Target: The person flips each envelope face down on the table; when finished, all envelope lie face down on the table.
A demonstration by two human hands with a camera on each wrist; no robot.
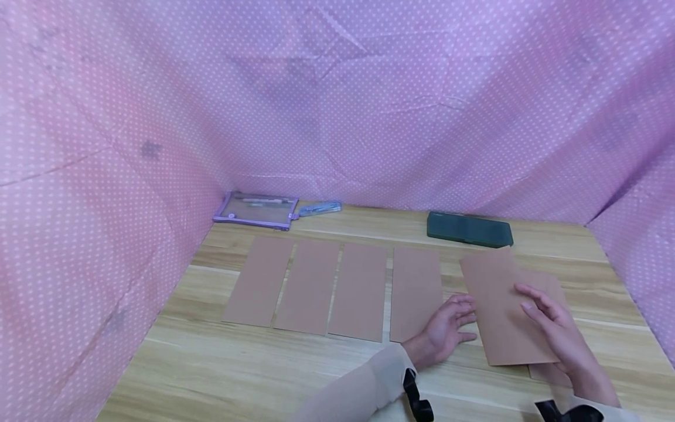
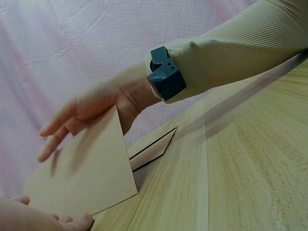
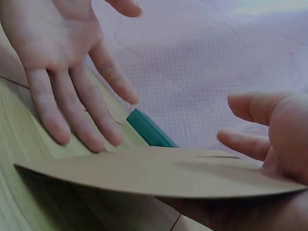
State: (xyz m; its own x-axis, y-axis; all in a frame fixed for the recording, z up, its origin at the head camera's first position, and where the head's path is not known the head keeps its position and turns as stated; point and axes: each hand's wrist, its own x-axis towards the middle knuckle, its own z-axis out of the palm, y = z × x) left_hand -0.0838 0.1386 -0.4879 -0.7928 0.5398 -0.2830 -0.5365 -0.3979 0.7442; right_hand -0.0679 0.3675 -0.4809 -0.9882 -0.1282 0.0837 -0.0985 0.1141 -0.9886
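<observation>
My right hand (image 1: 561, 334) holds a brown card (image 1: 498, 322) near its right edge, with index finger and thumb over the top and other fingers hidden below. The right wrist view shows this card (image 3: 144, 173) slightly bowed and raised off the table. Beneath it, partly covered, lies another brown card (image 1: 551, 375). My left hand (image 1: 445, 328) is beside the held card's left edge, fingers extended and spread; whether they touch it I cannot tell. Left of that hand, several brown cards (image 1: 358, 293) lie side by side in a row.
At the back right lies a dark green case (image 1: 469, 229). A purple-edged clear pouch (image 1: 258, 223) with pens inside lies at the back left, beside a small blue item (image 1: 320, 208). Pink dotted cloth (image 1: 337, 117) encloses the wooden table (image 1: 237, 375) at the back and sides.
</observation>
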